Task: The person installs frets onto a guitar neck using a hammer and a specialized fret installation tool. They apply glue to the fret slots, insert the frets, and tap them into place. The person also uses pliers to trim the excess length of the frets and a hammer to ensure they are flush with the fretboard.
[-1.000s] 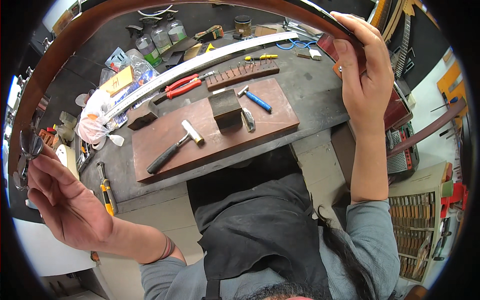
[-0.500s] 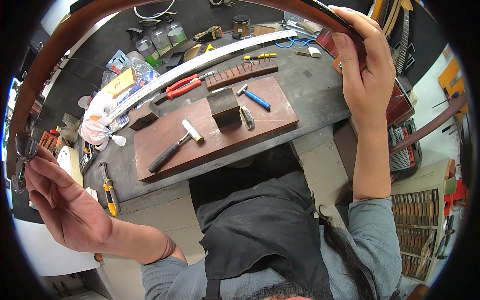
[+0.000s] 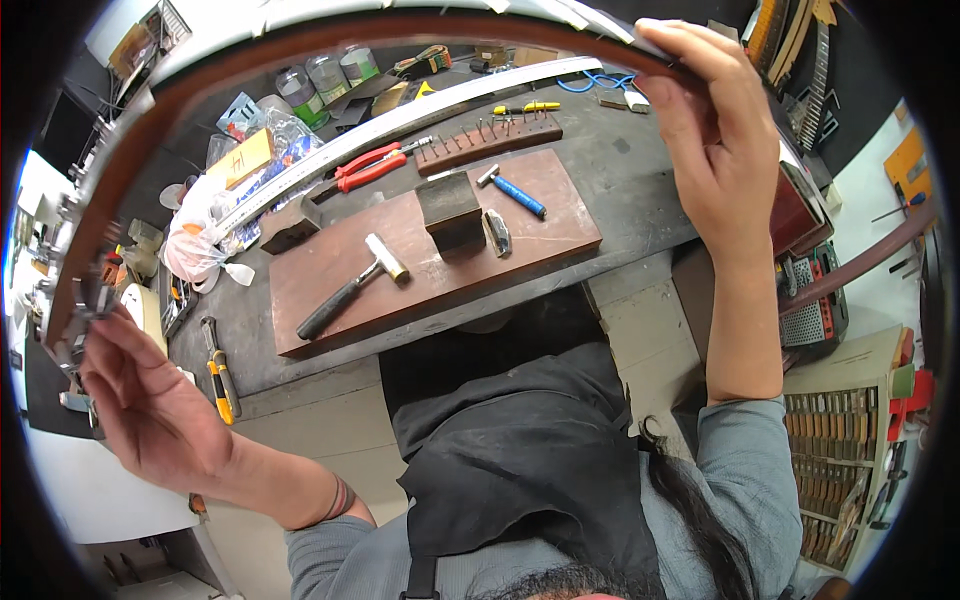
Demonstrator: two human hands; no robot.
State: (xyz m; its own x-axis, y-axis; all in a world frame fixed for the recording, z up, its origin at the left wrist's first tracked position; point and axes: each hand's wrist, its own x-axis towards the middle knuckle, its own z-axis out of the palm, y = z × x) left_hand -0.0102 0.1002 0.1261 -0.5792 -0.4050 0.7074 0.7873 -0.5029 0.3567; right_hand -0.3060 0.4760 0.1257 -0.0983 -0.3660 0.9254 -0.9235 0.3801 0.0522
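A long brown guitar neck (image 3: pixel 300 35) arches across the top of the view, bent by the lens, held up above the bench. Metal tuning pegs line its left end, where the fingers of my left hand (image 3: pixel 150 400) close on the headstock. My right hand (image 3: pixel 715 150) grips the other end at the upper right, thumb on the near side and fingers over the far edge. Below it, a hammer (image 3: pixel 360 285), a dark metal block (image 3: pixel 450 212), a small blue-handled hammer (image 3: pixel 515 193) and a folding knife (image 3: pixel 497 233) lie on a brown board (image 3: pixel 545 225).
Red-handled pliers (image 3: pixel 368 166), a wooden holder with several small bits (image 3: pixel 490 143) and a long white straightedge (image 3: pixel 400 117) lie behind the board. Yellow-and-black pliers (image 3: pixel 220 375) rest at the bench's left. Plastic bags (image 3: pixel 195 250) and spray bottles (image 3: pixel 300 90) stand farther back.
The guitar neck has turned and come lower in view, showing its bright far edge and more tuning pegs. My left hand has shifted slightly right; my right hand has moved slightly left.
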